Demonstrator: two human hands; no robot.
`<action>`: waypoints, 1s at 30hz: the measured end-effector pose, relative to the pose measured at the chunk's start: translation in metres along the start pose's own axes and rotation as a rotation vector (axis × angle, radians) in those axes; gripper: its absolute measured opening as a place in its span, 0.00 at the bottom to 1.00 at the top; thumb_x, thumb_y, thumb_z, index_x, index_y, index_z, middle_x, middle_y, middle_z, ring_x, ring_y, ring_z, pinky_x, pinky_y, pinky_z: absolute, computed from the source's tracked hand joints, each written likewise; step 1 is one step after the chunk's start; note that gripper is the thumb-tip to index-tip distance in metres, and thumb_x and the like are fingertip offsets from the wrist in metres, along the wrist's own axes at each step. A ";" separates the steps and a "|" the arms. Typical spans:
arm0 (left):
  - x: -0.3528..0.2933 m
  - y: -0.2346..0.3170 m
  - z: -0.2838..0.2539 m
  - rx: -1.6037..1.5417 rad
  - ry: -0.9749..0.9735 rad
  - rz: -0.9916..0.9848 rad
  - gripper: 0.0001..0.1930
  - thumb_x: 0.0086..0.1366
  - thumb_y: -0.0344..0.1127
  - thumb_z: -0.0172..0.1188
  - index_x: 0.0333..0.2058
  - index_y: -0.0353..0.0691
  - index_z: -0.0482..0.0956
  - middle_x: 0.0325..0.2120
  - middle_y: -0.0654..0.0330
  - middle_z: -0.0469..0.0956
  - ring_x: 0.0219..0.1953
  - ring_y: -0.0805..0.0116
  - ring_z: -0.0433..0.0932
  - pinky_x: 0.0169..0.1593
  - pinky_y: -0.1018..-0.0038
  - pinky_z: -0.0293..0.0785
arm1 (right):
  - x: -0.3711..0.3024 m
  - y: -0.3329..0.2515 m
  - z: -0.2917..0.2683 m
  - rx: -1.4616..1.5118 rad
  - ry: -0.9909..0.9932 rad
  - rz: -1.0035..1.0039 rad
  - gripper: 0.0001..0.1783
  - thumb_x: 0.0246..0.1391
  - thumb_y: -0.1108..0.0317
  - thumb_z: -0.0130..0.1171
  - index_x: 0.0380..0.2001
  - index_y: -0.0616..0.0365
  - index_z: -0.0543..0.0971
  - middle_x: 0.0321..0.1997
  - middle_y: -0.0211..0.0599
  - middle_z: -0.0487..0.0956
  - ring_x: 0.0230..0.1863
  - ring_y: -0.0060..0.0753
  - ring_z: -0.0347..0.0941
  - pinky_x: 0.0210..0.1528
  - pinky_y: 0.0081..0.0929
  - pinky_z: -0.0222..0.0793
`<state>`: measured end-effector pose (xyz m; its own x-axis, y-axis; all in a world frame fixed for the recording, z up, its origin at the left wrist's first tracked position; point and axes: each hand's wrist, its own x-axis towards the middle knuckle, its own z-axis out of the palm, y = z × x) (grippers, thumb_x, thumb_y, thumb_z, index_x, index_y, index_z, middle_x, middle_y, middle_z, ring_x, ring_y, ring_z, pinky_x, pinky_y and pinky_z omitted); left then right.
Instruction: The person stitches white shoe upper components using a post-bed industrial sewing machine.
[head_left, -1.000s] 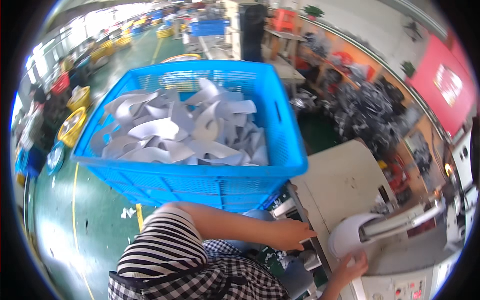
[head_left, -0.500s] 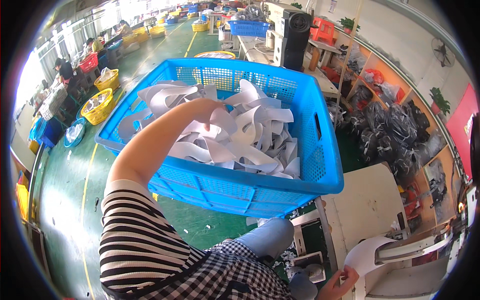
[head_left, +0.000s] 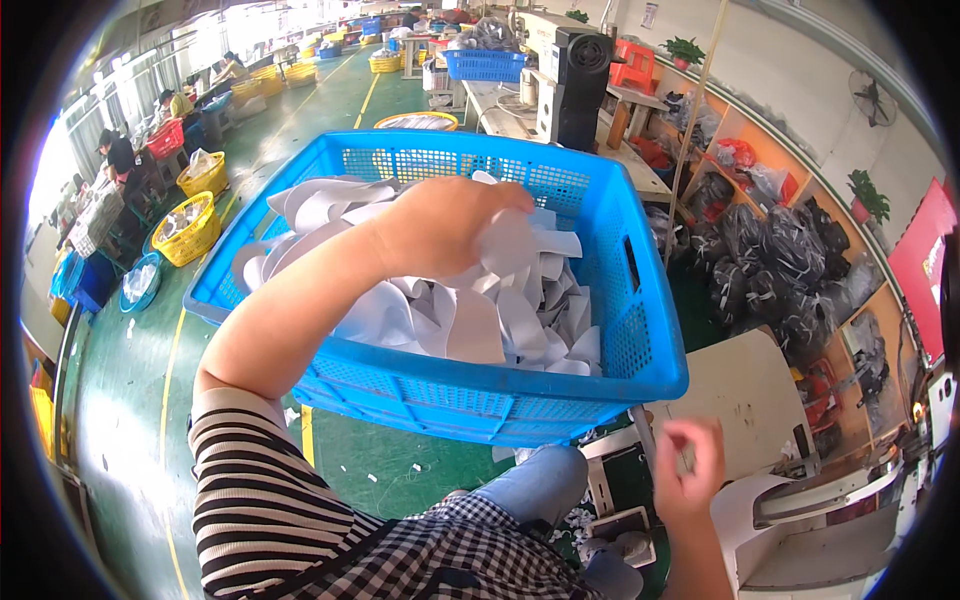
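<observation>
Both hands have shifted in the head view since half a second ago: the left hand (head_left: pixel 450 228) has gone a little to the right over the pile, and the right hand (head_left: pixel 690 460) has come up from the pale curved sheet (head_left: pixel 738 515) at the lower right of the frame.

Near the centre of the frame, the left hand reaches over the big blue basket (head_left: pixel 450 398), its fingers closed on a pale piece (head_left: pixel 508 243) that is blurred. Below and around it, more white and grey strips (head_left: pixel 470 325) lie curled and tangled inside the basket.

At the lower right, the right hand is raised in front of the near edge of a cream tabletop (head_left: pixel 750 390); its fingers are curled toward the thumb, and blur hides whether they pinch anything. Just beside it, the pale curved sheet stands at the end of a machine arm (head_left: pixel 835 503).

A striped sleeve (head_left: pixel 255 490) and a checked apron (head_left: pixel 440 555) fill the lower left and bottom. Yellow baskets (head_left: pixel 188 232) stand at the left on the green floor (head_left: pixel 385 455); dark plastic bags (head_left: pixel 745 250) are heaped at the right, and a red stool (head_left: pixel 633 65) sits at the upper right.
</observation>
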<state>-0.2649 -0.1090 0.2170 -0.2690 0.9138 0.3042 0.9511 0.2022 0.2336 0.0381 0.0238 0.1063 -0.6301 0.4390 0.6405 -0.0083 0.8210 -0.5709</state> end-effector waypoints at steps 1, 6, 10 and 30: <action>-0.004 0.000 0.002 -0.090 0.039 0.032 0.26 0.42 0.24 0.58 0.45 0.47 0.71 0.27 0.51 0.75 0.35 0.56 0.75 0.38 0.66 0.69 | 0.022 -0.010 0.016 0.065 -0.013 -0.043 0.12 0.40 0.82 0.55 0.32 0.61 0.71 0.33 0.36 0.70 0.30 0.25 0.64 0.35 0.22 0.62; -0.008 0.011 0.016 -0.164 -0.015 0.103 0.28 0.42 0.24 0.60 0.46 0.46 0.69 0.24 0.53 0.74 0.31 0.58 0.75 0.34 0.68 0.69 | 0.114 -0.020 0.104 0.151 -0.065 -0.125 0.37 0.34 0.71 0.68 0.50 0.61 0.62 0.45 0.42 0.72 0.46 0.33 0.69 0.44 0.25 0.65; 0.000 -0.038 0.035 -0.382 0.119 -0.120 0.26 0.43 0.25 0.60 0.45 0.44 0.70 0.23 0.60 0.73 0.27 0.68 0.74 0.33 0.72 0.70 | 0.127 0.012 0.137 0.399 -0.325 0.272 0.25 0.39 0.70 0.66 0.42 0.63 0.69 0.36 0.36 0.76 0.39 0.24 0.72 0.41 0.20 0.67; -0.055 -0.165 0.044 -0.765 1.262 0.008 0.13 0.59 0.30 0.47 0.42 0.35 0.68 0.35 0.55 0.73 0.39 0.65 0.73 0.45 0.72 0.68 | 0.136 -0.015 0.031 0.712 0.541 0.148 0.19 0.49 0.68 0.56 0.43 0.64 0.68 0.45 0.41 0.71 0.46 0.34 0.68 0.51 0.33 0.61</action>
<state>-0.3999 -0.1770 0.1210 -0.5970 -0.0717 0.7990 0.7515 -0.3986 0.5257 -0.0716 0.0597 0.1863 -0.2135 0.7810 0.5869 -0.5477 0.4018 -0.7339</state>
